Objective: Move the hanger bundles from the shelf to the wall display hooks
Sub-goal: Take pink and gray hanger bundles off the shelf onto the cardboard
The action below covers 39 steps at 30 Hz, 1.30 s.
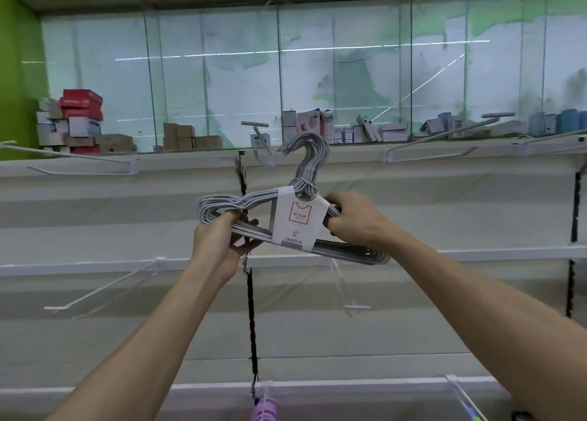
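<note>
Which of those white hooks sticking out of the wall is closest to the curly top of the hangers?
The short display hook just left of the hanger bundle's curled tops. The other hooks are farther left, right or below.

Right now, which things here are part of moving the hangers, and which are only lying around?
For the job:
- grey hanger bundle, held by left hand and right hand
- white display hook just behind it
- purple bundle at the bottom edge

Lying about:
- red boxes
- brown cartons
- blue boxes
</note>
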Available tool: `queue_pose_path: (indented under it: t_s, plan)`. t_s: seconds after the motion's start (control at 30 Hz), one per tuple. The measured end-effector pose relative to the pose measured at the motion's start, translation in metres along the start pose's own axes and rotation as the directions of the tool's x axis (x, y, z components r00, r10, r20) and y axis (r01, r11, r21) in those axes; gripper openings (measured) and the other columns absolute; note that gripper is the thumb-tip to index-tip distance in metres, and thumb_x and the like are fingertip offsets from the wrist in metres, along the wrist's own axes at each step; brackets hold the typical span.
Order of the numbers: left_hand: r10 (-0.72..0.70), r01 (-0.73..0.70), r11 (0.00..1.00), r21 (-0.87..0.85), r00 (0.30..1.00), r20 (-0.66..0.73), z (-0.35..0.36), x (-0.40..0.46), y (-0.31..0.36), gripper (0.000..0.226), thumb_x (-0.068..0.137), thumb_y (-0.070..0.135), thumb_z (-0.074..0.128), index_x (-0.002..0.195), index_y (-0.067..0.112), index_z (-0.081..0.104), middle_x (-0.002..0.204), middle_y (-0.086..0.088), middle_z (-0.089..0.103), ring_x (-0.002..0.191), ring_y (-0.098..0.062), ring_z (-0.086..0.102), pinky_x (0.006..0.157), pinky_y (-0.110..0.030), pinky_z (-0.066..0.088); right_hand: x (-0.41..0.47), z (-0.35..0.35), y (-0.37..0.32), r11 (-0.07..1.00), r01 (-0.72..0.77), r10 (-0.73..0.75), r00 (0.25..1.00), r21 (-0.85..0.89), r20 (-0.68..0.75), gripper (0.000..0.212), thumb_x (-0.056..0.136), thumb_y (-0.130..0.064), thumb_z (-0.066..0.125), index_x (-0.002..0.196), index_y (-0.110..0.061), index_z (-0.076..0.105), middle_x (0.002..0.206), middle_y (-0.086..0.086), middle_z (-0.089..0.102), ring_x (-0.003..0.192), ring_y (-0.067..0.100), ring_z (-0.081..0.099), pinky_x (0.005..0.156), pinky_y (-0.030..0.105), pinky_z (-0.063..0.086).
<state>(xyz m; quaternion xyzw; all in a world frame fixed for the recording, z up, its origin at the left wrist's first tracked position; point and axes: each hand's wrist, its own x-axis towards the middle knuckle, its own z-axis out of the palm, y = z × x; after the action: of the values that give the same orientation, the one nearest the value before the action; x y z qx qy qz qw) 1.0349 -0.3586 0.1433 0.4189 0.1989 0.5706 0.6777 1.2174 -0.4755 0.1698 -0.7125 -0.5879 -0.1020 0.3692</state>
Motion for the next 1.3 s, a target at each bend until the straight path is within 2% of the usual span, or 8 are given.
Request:
queue_pose_path:
  t_s: [0.13,0.33,0.47,0.63,0.8,0.93,1.07,1.3]
  plan:
    - [-0.074,0.074,0.997,-0.002,0.996,0.058,0.0,0.029,0.01,0.012,0.096,0.005,0.055,0.085,0.002,0.058,0.083,-0.016,0.057,0.086,-0.037,0.063,0.067,-0.057,0.058,0.036,0.002,-0.002,1.0,0.005,-0.005,1.0,-0.019,0.008,0.031,0.089,-0.011,0.058,0.118,-0.015,0.069,0.102,0.006,0.074,0.088,0.026,0.068,0.081,0.041,0.057]
    - [-0.129,0.137,0.989,-0.056,0.983,0.128,0.01,0.068,0.013,0.01,0.098,0.004,0.051,0.09,0.002,0.056,0.093,-0.017,0.054,0.089,-0.037,0.06,0.062,-0.058,0.054,0.082,-0.002,0.004,0.998,-0.013,0.014,1.0,-0.064,0.022,0.028,0.088,-0.011,0.059,0.114,-0.012,0.069,0.096,0.007,0.075,0.079,0.021,0.072,0.079,0.044,0.06]
    - [-0.145,0.158,0.983,-0.096,0.981,0.13,0.012,0.09,0.009,0.011,0.099,0.005,0.05,0.091,0.002,0.056,0.101,-0.019,0.055,0.098,-0.04,0.059,0.06,-0.056,0.052,0.1,0.001,0.004,0.997,-0.003,0.006,0.999,-0.079,0.034,0.03,0.087,-0.006,0.057,0.114,-0.012,0.068,0.1,0.009,0.074,0.081,0.024,0.071,0.073,0.036,0.059]
    - [-0.157,0.172,0.976,-0.13,0.98,0.119,0.001,0.112,0.0,0.01,0.099,0.006,0.049,0.093,0.002,0.056,0.094,-0.017,0.055,0.086,-0.037,0.06,0.06,-0.056,0.05,0.115,0.018,0.005,0.993,0.04,-0.034,0.998,-0.113,0.055,0.029,0.083,-0.003,0.056,0.107,-0.009,0.069,0.103,0.014,0.072,0.09,0.033,0.066,0.082,0.05,0.056]
    - [-0.161,0.174,0.972,-0.16,0.983,0.091,-0.008,0.131,-0.002,0.009,0.099,0.005,0.047,0.101,0.002,0.056,0.095,-0.019,0.057,0.089,-0.037,0.061,0.058,-0.056,0.05,0.133,0.03,-0.001,0.99,0.07,-0.061,0.996,-0.121,0.072,0.029,0.084,-0.002,0.053,0.108,-0.008,0.069,0.098,0.012,0.071,0.09,0.033,0.064,0.078,0.043,0.054]
    - [-0.164,0.179,0.97,-0.163,0.981,0.099,-0.01,0.144,-0.003,0.01,0.099,0.004,0.046,0.095,0.002,0.055,0.094,-0.018,0.055,0.09,-0.037,0.059,0.059,-0.056,0.049,0.145,0.038,0.002,0.986,0.059,-0.046,0.995,-0.155,0.086,0.028,0.085,-0.002,0.052,0.107,-0.007,0.068,0.104,0.014,0.071,0.092,0.035,0.064,0.081,0.047,0.055]
    - [-0.186,0.203,0.964,-0.172,0.977,0.108,-0.011,0.156,-0.013,0.01,0.1,0.004,0.045,0.098,0.002,0.055,0.098,-0.019,0.054,0.085,-0.037,0.06,0.061,-0.057,0.049,0.153,0.046,0.01,0.981,0.044,-0.023,0.994,-0.192,0.109,0.019,0.085,-0.002,0.051,0.096,-0.003,0.066,0.094,0.015,0.071,0.086,0.036,0.065,0.076,0.047,0.056]
    - [-0.22,0.247,0.941,-0.23,0.966,0.135,-0.01,0.169,-0.027,0.014,0.099,0.0,0.043,0.095,-0.001,0.056,0.117,-0.026,0.054,0.115,-0.047,0.055,0.073,-0.061,0.049,0.167,0.059,0.021,0.969,0.058,-0.029,0.992,-0.24,0.125,0.025,0.086,-0.001,0.049,0.102,-0.001,0.068,0.103,0.018,0.07,0.086,0.033,0.059,0.064,0.031,0.041]
